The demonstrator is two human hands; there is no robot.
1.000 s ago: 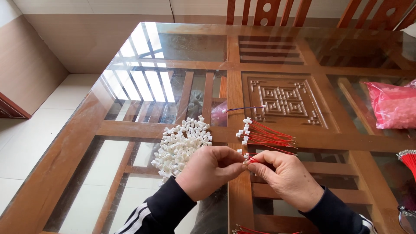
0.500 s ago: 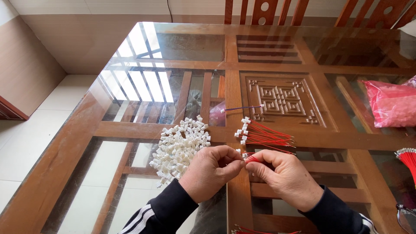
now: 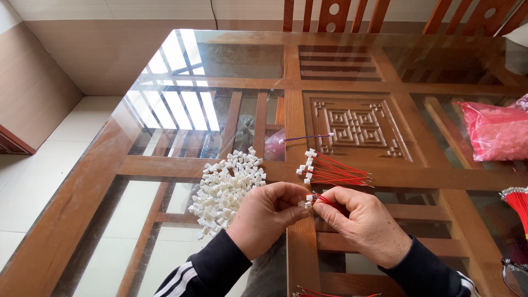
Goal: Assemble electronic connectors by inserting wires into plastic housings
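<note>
Glass tabletop [image 3: 385,66], pink bag [image 3: 495,132] of parts

Connector pile [image 3: 226,184] left of wire bundle [image 3: 333,169]

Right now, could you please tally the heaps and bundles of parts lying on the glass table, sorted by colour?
White: 1, the heap of small white connectors.
Red: 2, the bundle of red wires with white ends and the red wire bundle at the right edge.
Pink: 1, the pink bag.
Total: 4.
</note>
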